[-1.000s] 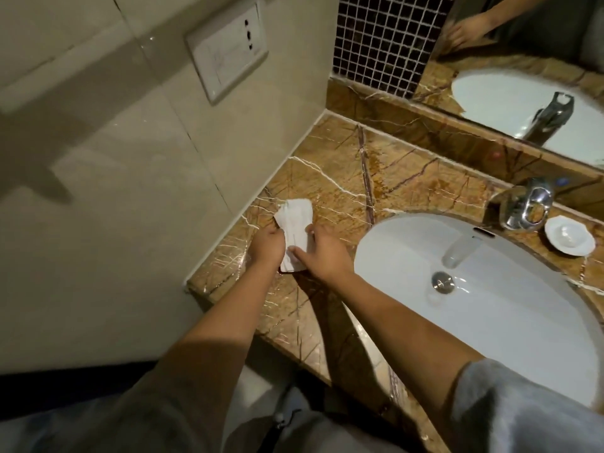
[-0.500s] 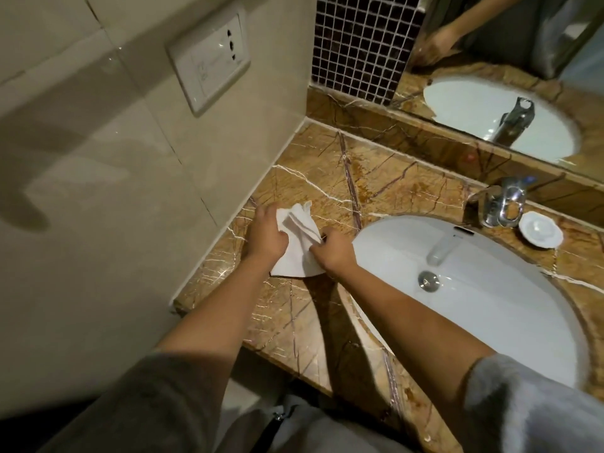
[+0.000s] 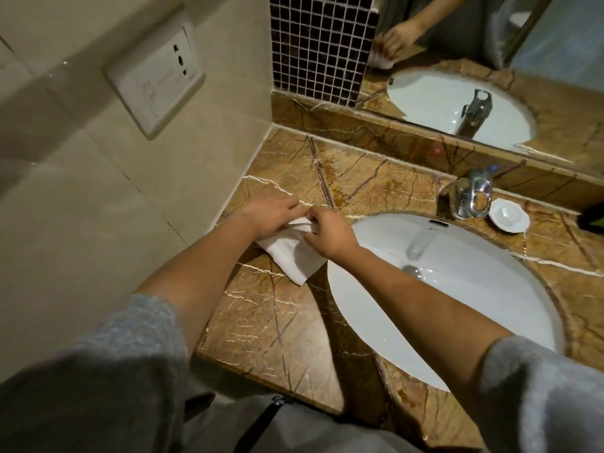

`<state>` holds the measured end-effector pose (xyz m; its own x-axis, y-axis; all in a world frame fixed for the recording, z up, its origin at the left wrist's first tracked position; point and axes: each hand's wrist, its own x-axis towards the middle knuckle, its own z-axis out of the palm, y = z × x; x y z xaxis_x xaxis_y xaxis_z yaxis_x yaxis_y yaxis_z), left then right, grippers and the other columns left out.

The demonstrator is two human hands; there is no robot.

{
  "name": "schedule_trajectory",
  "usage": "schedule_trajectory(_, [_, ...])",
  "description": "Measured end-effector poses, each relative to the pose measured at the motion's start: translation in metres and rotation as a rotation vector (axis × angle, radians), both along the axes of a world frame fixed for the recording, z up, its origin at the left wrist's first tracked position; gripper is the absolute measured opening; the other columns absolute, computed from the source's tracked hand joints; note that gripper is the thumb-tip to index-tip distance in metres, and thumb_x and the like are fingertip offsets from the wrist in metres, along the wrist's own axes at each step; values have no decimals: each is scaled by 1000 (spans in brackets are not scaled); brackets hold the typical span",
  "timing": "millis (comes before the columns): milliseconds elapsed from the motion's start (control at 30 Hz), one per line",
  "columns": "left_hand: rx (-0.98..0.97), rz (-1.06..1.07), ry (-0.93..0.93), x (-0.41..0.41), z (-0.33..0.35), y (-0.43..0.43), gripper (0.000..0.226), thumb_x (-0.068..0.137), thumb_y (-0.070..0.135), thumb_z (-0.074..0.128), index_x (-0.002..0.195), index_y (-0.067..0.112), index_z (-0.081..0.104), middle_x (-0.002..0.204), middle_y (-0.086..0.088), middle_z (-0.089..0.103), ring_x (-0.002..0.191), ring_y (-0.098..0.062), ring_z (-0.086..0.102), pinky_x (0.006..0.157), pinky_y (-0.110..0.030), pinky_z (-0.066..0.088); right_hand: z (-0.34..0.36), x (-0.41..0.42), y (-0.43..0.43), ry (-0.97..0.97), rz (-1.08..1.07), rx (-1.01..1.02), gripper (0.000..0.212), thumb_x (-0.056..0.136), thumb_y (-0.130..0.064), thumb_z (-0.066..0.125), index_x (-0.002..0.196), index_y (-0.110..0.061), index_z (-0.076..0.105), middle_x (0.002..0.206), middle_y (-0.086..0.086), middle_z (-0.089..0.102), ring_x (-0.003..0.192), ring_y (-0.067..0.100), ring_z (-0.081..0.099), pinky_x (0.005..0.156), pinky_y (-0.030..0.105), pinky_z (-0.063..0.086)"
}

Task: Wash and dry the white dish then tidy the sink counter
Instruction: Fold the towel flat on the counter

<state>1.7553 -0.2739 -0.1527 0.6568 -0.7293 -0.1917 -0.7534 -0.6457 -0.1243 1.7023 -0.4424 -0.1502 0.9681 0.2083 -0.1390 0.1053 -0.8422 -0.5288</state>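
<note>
a white cloth [image 3: 295, 253] is pinched at its far edge by both hands, left hand [image 3: 269, 212] and right hand [image 3: 328, 232], fingers closed on it; that edge is hidden under them. the rest lies on the marble bench [image 3: 277, 328], left of the sink [image 3: 457, 289]. the white dish [image 3: 508, 215] sits by the tap [image 3: 470, 197]; contents can't be made out.

A beige tiled wall [image 3: 98, 223] carries a white socket plate [image 3: 153, 81], set at a tilt in this view. Past the corner runs a panel of dark mosaic tiles [image 3: 322, 44] with pale grout. Beside it, a mirror [image 3: 490, 60] sits above a brown marble ledge [image 3: 376, 132] (a small reddish spot shows on the ledge's face).
</note>
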Motion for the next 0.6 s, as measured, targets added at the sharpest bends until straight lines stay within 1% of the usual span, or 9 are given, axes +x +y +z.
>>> schedule_trajectory(67, [-20,-24,44,4,6,2,44,88,27,56,130,21,46,118,-10,49,105,-29,55,92,-47,43,4,7,-1,-1,16,-6,18,78,-19,65,85,-13,50,94,16,61,85,32,55,65,33,38])
schedule_trajectory(133, [-46,-26,56,8,13,6,38,83,30,59,118,16,54,118,-10,48,104,-28,54,88,-44,44,8,12,-1,-29,34,-22,16,78,-18,64,86,-9,54,94,17,62,91,33,55,67,31,36])
schedule_trajectory(200, [-29,-22,6,15,20,11,41,81,35,62,117,16,56,127,-9,49,117,-28,49,98,-46,39,14,18,-1,-78,33,-31,15,78,-15,61,88,-5,57,95,18,61,93,34,55,67,29,33])
schedule_trajectory(267, [33,-4,-85,21,28,13,46,84,39,61,122,15,53,136,-8,48,129,-28,41,112,-49,27,19,23,0,-175,3,-33,15,80,-14,59,91,-4,58,97,17,60,89,33,55,66,30,33])
schedule_trajectory(300, [59,10,-143,23,31,13,44,87,38,60,124,14,51,137,-9,49,132,-28,39,116,-50,21,22,24,1,-244,-13,-42,15,80,-14,58,92,-5,59,97,15,60,87,32,56,64,30,34])
schedule_trajectory(367, [73,47,-224,24,36,12,40,90,28,58,124,11,47,134,-12,53,132,-29,41,118,-51,17,27,24,2,-383,-19,-94,18,81,-15,60,97,-6,59,99,12,59,88,29,57,62,33,43])
schedule_trajectory(433, [53,91,-245,21,37,14,41,88,20,58,125,10,43,132,-14,54,129,-30,44,116,-52,21,29,21,2,-472,14,-154,24,81,-18,66,102,-7,59,104,11,59,94,26,56,65,33,48])
schedule_trajectory(533, [91,122,-229,8,24,26,45,89,18,53,131,13,38,136,-13,49,128,-31,42,112,-52,29,18,4,5,-438,92,-200,32,80,-15,69,108,-8,56,111,11,58,101,27,53,66,34,48])
schedule_trajectory(600, [170,88,-122,-15,1,37,47,90,24,53,134,16,37,137,-10,46,128,-30,40,109,-49,32,-1,-18,11,-345,185,-224,27,85,-13,61,110,-8,56,111,12,57,103,30,53,68,38,48])
